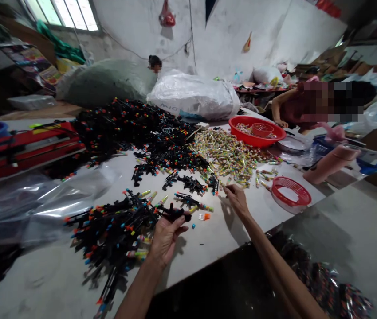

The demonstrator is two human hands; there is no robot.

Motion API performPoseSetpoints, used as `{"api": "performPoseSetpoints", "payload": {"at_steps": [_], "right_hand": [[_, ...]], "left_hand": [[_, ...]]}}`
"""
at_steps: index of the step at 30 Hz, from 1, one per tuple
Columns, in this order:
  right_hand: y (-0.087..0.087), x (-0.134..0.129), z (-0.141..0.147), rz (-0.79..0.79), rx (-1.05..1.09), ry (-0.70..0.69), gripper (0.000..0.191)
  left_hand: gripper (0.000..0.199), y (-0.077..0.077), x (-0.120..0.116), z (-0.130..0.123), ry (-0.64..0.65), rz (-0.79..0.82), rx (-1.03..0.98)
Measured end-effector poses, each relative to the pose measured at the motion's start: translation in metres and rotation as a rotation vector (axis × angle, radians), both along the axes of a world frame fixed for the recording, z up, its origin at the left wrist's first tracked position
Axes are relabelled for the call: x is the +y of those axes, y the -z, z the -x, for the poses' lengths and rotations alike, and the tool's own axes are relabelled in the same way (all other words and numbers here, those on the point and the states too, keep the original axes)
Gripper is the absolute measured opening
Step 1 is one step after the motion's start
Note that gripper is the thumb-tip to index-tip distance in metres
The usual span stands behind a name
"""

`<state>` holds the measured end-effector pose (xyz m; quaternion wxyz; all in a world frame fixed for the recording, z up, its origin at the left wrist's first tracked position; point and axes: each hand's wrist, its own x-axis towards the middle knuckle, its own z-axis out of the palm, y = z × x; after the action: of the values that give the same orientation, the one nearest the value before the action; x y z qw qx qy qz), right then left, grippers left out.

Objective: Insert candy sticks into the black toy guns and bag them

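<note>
My left hand [166, 239] is closed round a black toy gun [174, 213], held low over the white table. Beside it on the left lies a heap of black toy guns [117, 235] with orange and blue tips, several with candy-like tubes attached. My right hand [237, 199] reaches to the near edge of a pile of small yellow-green tubes [231, 155]. Its thumb and fingertips are pinched together, and what lies between them is too small to make out. Another toy gun [214, 184] lies just left of those fingertips.
Behind rises a large mound of black toy guns [118, 119]. A red basin [257, 133] and a red basket [291, 192] stand on the right. Small orange and blue bits [206, 216] lie between my hands. A co-worker [318, 102] sits at the far right.
</note>
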<state>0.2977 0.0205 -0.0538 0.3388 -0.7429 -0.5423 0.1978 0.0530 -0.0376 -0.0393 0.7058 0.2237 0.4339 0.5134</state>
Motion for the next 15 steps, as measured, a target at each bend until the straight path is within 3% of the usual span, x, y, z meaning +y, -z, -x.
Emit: {"api": "performPoseSetpoints", "payload": {"at_steps": [5, 9, 15], "right_hand": [[-0.024, -0.069, 0.059, 0.131, 0.803, -0.392, 0.033], [-0.031, -0.09, 0.085, 0.209, 0.945, -0.408, 0.025], [-0.028, -0.09, 0.089, 0.108, 0.98, -0.322, 0.027]], "left_hand": [[0.042, -0.002, -0.007, -0.002, -0.012, -0.07, -0.012], [0.037, -0.003, -0.013, -0.006, -0.008, -0.107, -0.026], [0.04, -0.004, -0.018, -0.003, -0.054, -0.147, 0.07]]}}
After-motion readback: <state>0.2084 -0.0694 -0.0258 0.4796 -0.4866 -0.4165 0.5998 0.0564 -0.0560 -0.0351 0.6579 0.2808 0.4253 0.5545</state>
